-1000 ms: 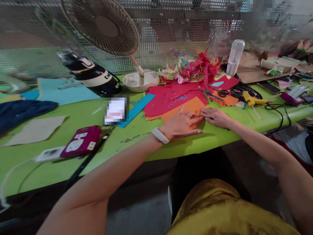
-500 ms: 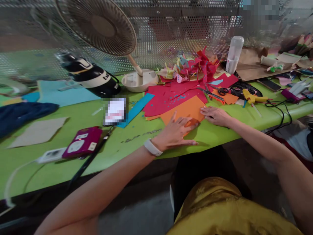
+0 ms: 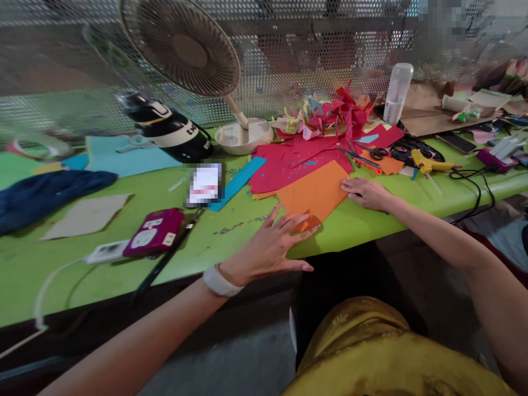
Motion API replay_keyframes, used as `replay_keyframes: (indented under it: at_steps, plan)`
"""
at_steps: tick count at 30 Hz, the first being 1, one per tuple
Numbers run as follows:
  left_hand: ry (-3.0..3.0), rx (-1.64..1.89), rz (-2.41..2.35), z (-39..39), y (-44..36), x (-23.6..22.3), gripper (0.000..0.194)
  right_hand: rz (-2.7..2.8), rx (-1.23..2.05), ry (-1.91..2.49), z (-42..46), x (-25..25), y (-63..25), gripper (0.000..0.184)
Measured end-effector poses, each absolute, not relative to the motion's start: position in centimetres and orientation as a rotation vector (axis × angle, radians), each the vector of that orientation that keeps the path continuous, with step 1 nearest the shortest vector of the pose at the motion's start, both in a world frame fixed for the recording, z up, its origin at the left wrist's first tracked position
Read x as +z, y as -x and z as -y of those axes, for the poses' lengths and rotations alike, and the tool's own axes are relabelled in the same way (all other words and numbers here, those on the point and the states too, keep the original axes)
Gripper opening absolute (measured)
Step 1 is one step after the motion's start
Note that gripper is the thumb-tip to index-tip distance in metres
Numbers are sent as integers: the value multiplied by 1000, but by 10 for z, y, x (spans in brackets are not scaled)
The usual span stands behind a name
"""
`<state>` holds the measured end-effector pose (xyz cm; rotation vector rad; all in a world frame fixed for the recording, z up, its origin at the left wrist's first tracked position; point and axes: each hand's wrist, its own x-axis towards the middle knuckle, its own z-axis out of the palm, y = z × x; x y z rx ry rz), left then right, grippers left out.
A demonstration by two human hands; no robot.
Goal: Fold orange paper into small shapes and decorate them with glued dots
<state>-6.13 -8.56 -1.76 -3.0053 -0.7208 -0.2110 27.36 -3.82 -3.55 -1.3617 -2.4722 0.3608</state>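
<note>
A sheet of orange paper [image 3: 314, 190] lies near the table's front edge, partly over several red paper sheets [image 3: 272, 168]. My left hand [image 3: 272, 245] is over the sheet's near left corner, fingers spread and thumb stretched out to the right; a white band is on its wrist. At the sheet's right edge rests my right hand [image 3: 365, 192], its fingertips at the paper and some of its fingers hidden. Small blue paper bits [image 3: 305, 163] are scattered on the red sheets. A blue paper strip [image 3: 241, 183] lies to the left.
Folded paper pieces [image 3: 330, 113] are heaped at the back, near a fan [image 3: 190, 49] and a spray bottle [image 3: 398, 93]. Scissors [image 3: 377, 154] and a yellow glue gun [image 3: 427, 163] lie right. A black bottle [image 3: 173, 132] and purple power bank [image 3: 154, 234] sit left.
My left hand has drawn back toward the table's front edge and left, uncovering more of the orange paper. My right hand stays at the sheet's right edge. The view has shifted slightly.
</note>
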Motion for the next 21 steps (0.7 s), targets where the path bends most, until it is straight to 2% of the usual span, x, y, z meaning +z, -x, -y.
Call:
replay_keyframes:
  at_steps: [5,7,12,15,18,21]
  plan:
    - [3057,-138,646,81,69,-14,83,2418,299,1381,32,-19,-269,33]
    - [3090,-110,642,78,68,-12,84,2390,280,1405,24,-8,-263,34]
    - [3125,-112,664,66,66,-6,82,2517,293,1585,0,11,-245,65]
    - [3098,-236,753,51,68,-2,78,2611,311,1654,-10,15,-240,74]
    - [3069,-395,874,31,68,1,72,2633,372,1717,-17,18,-239,70]
    - [3040,-553,1020,11,61,3,67,2596,438,1772,-22,19,-240,54]
